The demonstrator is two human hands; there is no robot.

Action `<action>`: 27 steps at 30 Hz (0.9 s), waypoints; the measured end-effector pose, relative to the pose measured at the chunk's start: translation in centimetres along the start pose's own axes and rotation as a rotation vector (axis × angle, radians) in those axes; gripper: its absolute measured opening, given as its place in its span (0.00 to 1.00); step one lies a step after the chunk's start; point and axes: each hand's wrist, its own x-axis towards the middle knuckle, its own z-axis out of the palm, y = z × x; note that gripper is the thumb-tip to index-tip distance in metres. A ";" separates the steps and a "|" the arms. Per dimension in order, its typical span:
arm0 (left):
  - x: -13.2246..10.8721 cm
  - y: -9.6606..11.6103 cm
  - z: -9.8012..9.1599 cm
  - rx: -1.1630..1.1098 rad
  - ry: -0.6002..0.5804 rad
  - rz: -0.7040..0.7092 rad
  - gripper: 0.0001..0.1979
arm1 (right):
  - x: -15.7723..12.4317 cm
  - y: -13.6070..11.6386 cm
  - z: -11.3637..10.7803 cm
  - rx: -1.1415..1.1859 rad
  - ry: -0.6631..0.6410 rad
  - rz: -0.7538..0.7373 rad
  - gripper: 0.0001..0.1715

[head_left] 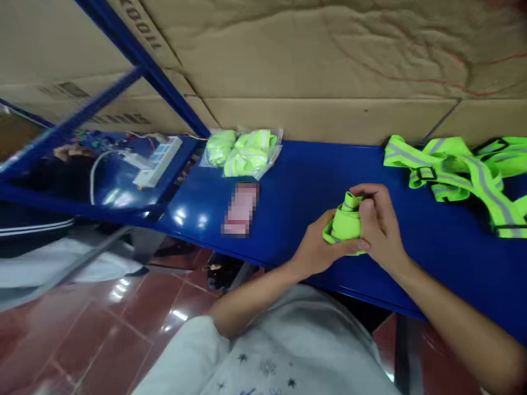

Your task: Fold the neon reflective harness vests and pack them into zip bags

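Just above the blue table, near its front edge, a neon-yellow reflective strap [345, 224] is wound into a cone-like roll. My left hand [319, 247] wraps round its left and lower side, thumb across the front. My right hand [379, 225] closes on the roll from the right, with its fingers at the narrow top. Further right on the table lies a loose heap of the same yellow reflective straps [448, 164] with grey stripes and black buckles. To the left at the back are yellow straps bundled in clear plastic bags [249, 153].
A pixelated pink rectangle [241, 209] lies left of my hands on the blue table [304, 175]. Cardboard [288, 55] stands along the back edge. Beyond a blue metal frame [164, 99] are a white power strip [158, 162] and another person's dark clothing at far left.
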 end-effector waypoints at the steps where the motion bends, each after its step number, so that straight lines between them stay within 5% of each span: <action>1: 0.0 0.2 -0.4 -0.034 -0.030 0.006 0.31 | 0.1 -0.1 0.1 0.015 0.013 -0.012 0.21; 4: 0.0 0.6 -1.5 -0.069 -0.061 0.065 0.32 | 0.4 -0.5 0.3 0.147 -0.025 0.036 0.36; 8: 0.3 0.8 -2.6 0.056 0.008 0.241 0.28 | 0.5 -0.3 0.4 0.512 -0.252 0.290 0.52; 11: 0.4 0.9 -3.0 0.287 0.015 0.307 0.22 | 0.5 0.1 0.4 0.629 -0.376 0.434 0.48; 16: 0.4 0.9 -3.4 0.592 -0.001 0.247 0.20 | 0.6 0.2 0.5 0.533 -0.256 0.546 0.34; 24: 0.3 2.1 -3.9 0.468 -0.181 0.166 0.51 | 1.4 0.5 -0.2 0.451 -0.173 0.520 0.32; 27: 0.3 1.8 -4.1 0.444 -0.141 0.208 0.52 | 2.2 1.3 -0.5 0.443 -0.072 0.506 0.31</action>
